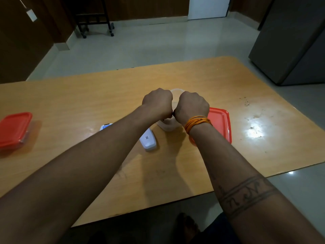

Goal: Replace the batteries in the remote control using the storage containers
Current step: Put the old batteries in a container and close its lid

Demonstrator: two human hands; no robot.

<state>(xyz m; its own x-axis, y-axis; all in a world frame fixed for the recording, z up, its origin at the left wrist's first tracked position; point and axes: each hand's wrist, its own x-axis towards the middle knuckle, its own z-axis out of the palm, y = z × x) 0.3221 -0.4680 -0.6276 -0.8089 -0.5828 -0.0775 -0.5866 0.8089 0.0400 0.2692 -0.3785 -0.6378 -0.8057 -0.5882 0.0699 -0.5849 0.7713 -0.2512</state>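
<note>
Wooden table [219, 81] carries everything you work with. Your left hand [157, 101] and your right hand [191, 105] are both raised over its middle, side by side and almost touching, with the backs turned to the camera. On both hands the fingers are curled under like fists, and they seem to close on the edges of a clear tub [168, 126], but the fingertips are hidden behind the knuckles, so you cannot see exactly how they grip it. A small dark thing shows where the two hands meet; what it is I cannot tell.

The tub is directly under your fingers: its far rim shows just beyond the knuckles, between the two hands, and its near corner shows below the wrists. Whether batteries are inside it is not visible.

The remote [147, 138] lies on the table near your left wrist, on the near side of your fingers, partly hidden under the left forearm. It is white, with its back up and a small code label on it, and a bluish end shows on the other side of the forearm.

A red lid [220, 122] lies flat just to the right of your right hand, touching or almost touching the tub. A closed box [14, 130] with a red lid stands well apart, far to the left of your fingers. An orange thread [197, 121] is wound around your right wrist.
</note>
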